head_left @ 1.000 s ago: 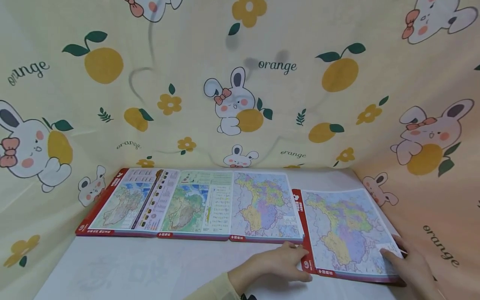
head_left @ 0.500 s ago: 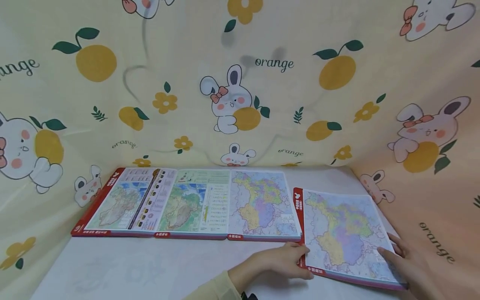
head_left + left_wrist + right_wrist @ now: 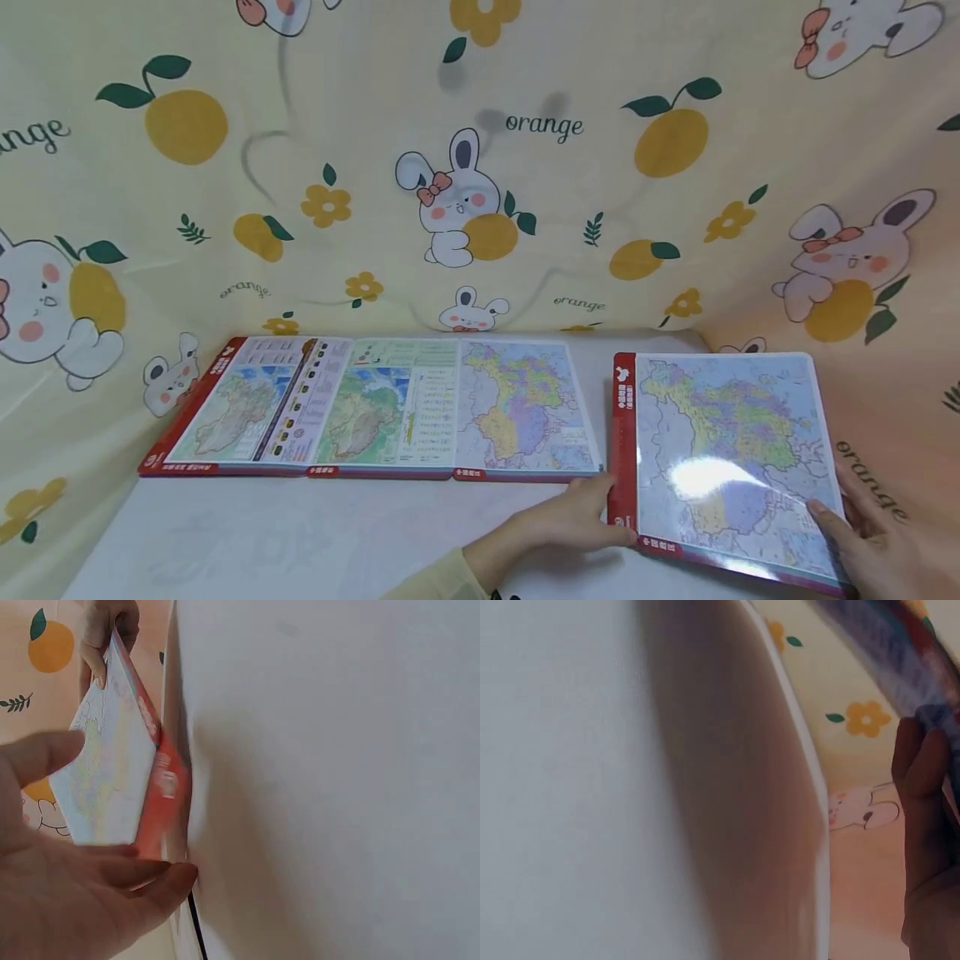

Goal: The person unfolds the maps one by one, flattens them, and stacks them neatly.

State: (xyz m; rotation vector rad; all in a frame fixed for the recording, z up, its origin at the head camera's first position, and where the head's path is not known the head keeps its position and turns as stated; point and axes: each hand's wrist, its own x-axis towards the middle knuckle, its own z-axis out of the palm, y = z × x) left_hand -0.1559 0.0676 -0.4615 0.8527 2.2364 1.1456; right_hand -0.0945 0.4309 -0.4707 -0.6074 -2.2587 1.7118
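A glossy folded map [image 3: 735,450] with a red left strip is raised off the white table at the right, its face bright with glare. My right hand [image 3: 873,542] grips its right edge, thumb on the front and fingers behind. In the right wrist view that hand [image 3: 930,817] shows dimly beside the map's edge [image 3: 900,652]. My left hand [image 3: 570,512] is at the map's lower left edge. The left wrist view shows this hand [image 3: 75,892] with thumb and fingers spread wide, fingertips right at the red strip.
Three more maps lie in a row along the back of the white table [image 3: 300,533]: a relief map [image 3: 232,408] with a red strip, a green map [image 3: 367,408] and a multicoloured map [image 3: 517,408]. Behind hangs a cream curtain [image 3: 375,100] printed with rabbits and oranges.
The held map has risen and tilted up toward the camera, moving right, away from the row. Both hands have shifted slightly right with it; the row of maps stays put.
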